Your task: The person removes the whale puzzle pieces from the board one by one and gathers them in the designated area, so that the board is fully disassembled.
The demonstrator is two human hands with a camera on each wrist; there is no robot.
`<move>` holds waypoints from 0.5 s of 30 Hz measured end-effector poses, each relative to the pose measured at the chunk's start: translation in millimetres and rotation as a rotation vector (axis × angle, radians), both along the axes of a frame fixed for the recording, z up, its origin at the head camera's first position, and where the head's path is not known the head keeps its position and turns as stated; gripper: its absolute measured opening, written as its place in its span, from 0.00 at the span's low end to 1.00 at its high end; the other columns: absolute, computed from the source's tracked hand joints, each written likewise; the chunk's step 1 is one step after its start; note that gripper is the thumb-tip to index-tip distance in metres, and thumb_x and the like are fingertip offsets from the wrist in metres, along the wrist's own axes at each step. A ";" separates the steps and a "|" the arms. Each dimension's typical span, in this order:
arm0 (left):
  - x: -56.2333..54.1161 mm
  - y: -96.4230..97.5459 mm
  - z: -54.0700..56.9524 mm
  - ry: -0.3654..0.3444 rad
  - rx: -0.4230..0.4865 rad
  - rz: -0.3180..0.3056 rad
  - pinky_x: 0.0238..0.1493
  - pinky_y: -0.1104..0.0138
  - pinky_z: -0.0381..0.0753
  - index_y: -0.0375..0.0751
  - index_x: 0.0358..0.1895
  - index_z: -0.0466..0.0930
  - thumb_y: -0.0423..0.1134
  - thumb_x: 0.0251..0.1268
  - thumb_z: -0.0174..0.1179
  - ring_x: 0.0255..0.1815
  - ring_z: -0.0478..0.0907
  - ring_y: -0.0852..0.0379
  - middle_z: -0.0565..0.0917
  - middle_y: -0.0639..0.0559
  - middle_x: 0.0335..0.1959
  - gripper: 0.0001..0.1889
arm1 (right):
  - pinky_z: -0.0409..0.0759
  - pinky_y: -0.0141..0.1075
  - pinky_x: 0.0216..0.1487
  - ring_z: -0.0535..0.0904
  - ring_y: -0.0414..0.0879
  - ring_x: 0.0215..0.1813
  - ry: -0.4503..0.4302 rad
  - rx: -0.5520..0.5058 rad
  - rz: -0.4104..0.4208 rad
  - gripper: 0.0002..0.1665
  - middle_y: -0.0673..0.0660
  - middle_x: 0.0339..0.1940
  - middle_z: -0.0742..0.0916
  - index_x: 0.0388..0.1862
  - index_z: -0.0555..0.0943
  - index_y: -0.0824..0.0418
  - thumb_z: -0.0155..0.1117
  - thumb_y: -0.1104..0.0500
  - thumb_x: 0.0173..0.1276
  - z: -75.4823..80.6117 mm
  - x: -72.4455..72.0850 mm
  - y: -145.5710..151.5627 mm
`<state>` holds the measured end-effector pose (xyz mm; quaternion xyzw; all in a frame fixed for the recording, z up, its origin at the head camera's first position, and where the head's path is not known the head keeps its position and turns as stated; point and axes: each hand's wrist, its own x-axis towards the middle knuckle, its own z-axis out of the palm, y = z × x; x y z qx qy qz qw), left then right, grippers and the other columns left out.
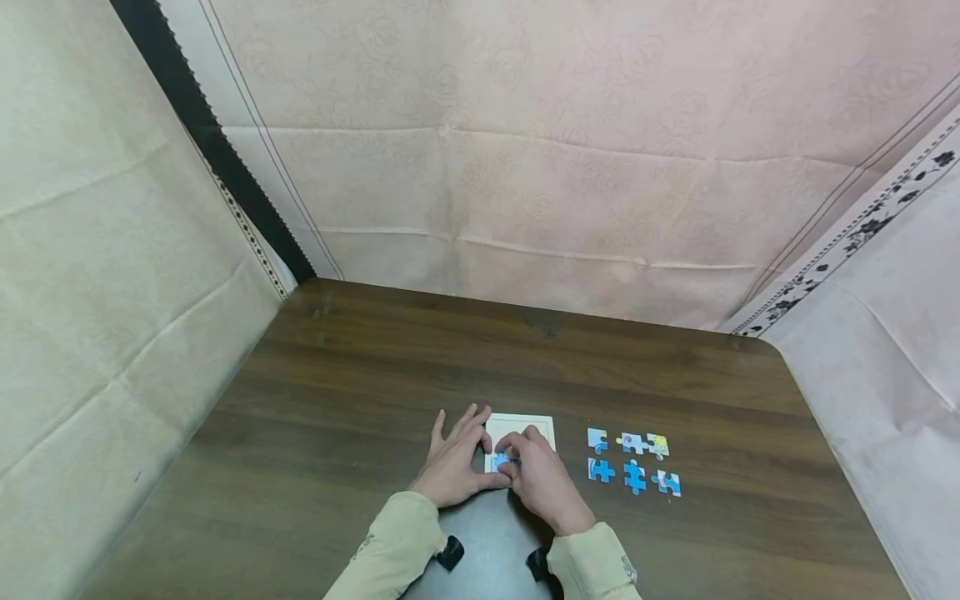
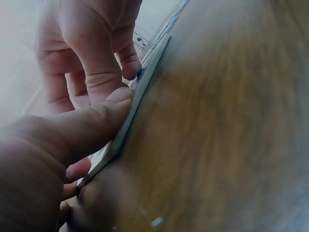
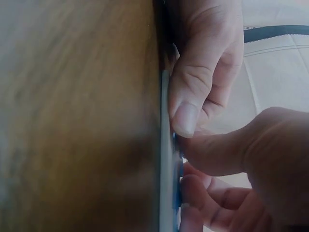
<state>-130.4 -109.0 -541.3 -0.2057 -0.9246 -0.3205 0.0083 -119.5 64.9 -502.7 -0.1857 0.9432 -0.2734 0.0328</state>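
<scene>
A small white puzzle tray (image 1: 521, 423) lies on the table in front of me, with blue puzzle pieces (image 1: 498, 461) along its near left part. My left hand (image 1: 453, 471) holds the tray at its left side, its thumb (image 2: 104, 118) along the near edge. Over the tray, my right hand (image 1: 542, 483) has curled fingers and pinches a blue puzzle piece, mostly hidden by the fingers. In the right wrist view, the right thumb (image 3: 217, 152) and fingertips meet close to the left thumb, above a thin blue edge (image 3: 177, 183).
Several loose puzzle pieces lie right of the tray in two rows, among them a yellow-patterned piece (image 1: 657, 445) and a blue one (image 1: 634, 477). The brown wooden table (image 1: 420, 358) ends at pale cloth walls (image 1: 540, 167) on the left, back and right.
</scene>
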 end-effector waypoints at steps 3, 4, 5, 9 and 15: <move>-0.3 0.3 0.2 -0.004 0.000 0.004 0.70 0.39 0.28 0.54 0.35 0.68 0.65 0.48 0.69 0.77 0.49 0.48 0.61 0.47 0.75 0.25 | 0.76 0.36 0.37 0.71 0.41 0.31 -0.027 -0.025 -0.002 0.10 0.50 0.32 0.75 0.41 0.80 0.55 0.69 0.65 0.63 0.9 -1.3 -0.1; -0.3 0.3 0.5 -0.007 0.000 0.005 0.70 0.40 0.28 0.54 0.35 0.68 0.65 0.48 0.69 0.77 0.49 0.48 0.61 0.47 0.75 0.25 | 0.76 0.36 0.36 0.71 0.41 0.31 -0.038 -0.038 -0.002 0.10 0.50 0.32 0.75 0.40 0.79 0.55 0.69 0.65 0.62 1.4 -1.5 -0.1; -0.3 0.3 0.7 -0.009 0.000 0.006 0.70 0.40 0.28 0.54 0.35 0.68 0.65 0.48 0.69 0.78 0.49 0.48 0.61 0.47 0.75 0.25 | 0.76 0.36 0.36 0.71 0.41 0.30 -0.049 -0.052 0.000 0.11 0.50 0.32 0.75 0.40 0.79 0.55 0.69 0.66 0.62 1.6 -1.8 0.0; -0.2 0.3 1.3 -0.012 0.002 0.005 0.70 0.40 0.28 0.53 0.35 0.68 0.66 0.48 0.69 0.78 0.49 0.48 0.61 0.47 0.75 0.26 | 0.77 0.36 0.36 0.73 0.42 0.31 -0.105 -0.117 -0.001 0.13 0.49 0.31 0.78 0.39 0.77 0.54 0.69 0.68 0.61 3.6 -1.9 0.5; -0.4 0.2 0.9 -0.013 0.006 0.004 0.70 0.40 0.28 0.54 0.34 0.68 0.67 0.48 0.68 0.78 0.48 0.49 0.61 0.47 0.75 0.26 | 0.77 0.34 0.35 0.74 0.41 0.29 -0.165 -0.192 0.006 0.12 0.47 0.28 0.79 0.40 0.78 0.54 0.66 0.69 0.63 4.9 -1.8 3.1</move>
